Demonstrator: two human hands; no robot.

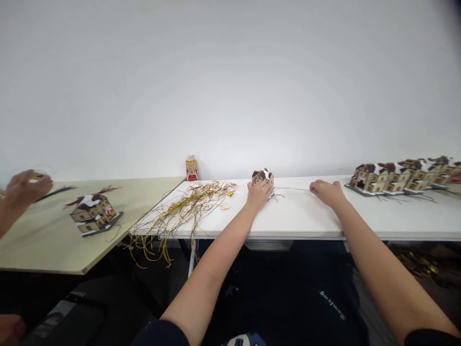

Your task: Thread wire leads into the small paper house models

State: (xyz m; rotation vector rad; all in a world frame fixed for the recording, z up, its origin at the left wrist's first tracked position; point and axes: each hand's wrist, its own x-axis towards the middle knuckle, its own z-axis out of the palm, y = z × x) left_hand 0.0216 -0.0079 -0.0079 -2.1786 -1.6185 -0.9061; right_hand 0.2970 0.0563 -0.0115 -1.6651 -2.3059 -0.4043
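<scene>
On the white table (295,218), my left hand (260,193) is closed around the front of a small model house (262,176) with a brown and white roof; the fingers hide much of it. Thin dark wires spread from the base of this house. One thin wire (293,189) runs out to the right, and its far end is pinched in my right hand (327,192). To the left of the house lies a heap of small white, red and yellow pieces (216,190) with long gold and dark strings (180,211) that hang over the table's front edge.
Several similar model houses (394,178) stand in a row at the right. A bottle (191,168) with a gold and red label stands against the wall. On the cream table (46,245) at the left is another house (94,214), near a co-worker's hand (29,186).
</scene>
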